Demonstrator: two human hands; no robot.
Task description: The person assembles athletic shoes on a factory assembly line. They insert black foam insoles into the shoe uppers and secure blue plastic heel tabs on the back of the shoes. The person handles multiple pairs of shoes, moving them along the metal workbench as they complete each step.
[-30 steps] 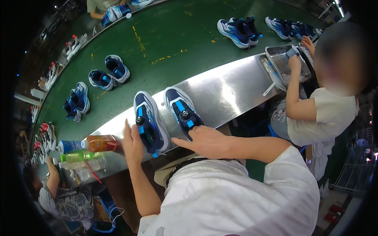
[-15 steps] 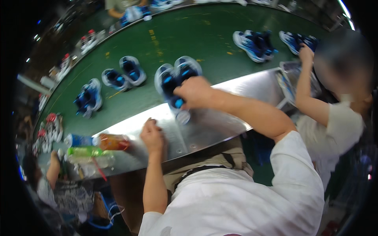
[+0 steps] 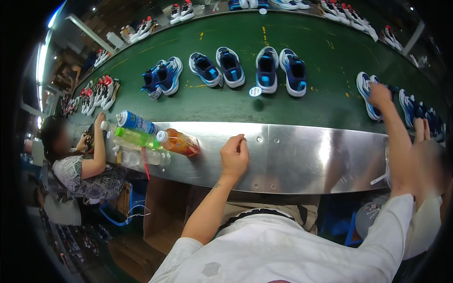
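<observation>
My right hand reaches far out to the right, its fingers closed on a blue-and-white sneaker; the fingertips are partly hidden. My left hand is curled over the metal ledge, thumb against the fingers; whatever is in it, if anything, cannot be made out. Straight ahead on the green surface stand two navy sneakers, one with a round white tag at its heel, the other beside it. Left of these is another navy pair, then a brighter blue pair.
A metal ledge runs along the green tabletop. Bottles lie on it at left, including an orange drink bottle and a blue can. Co-workers sit at left and close by my right arm. Red-and-white shoes stand at far left.
My right hand has left the navy pair in front and moved right to another sneaker. That pair now stands by itself. The view has turned; my left hand stays curled above the ledge.
</observation>
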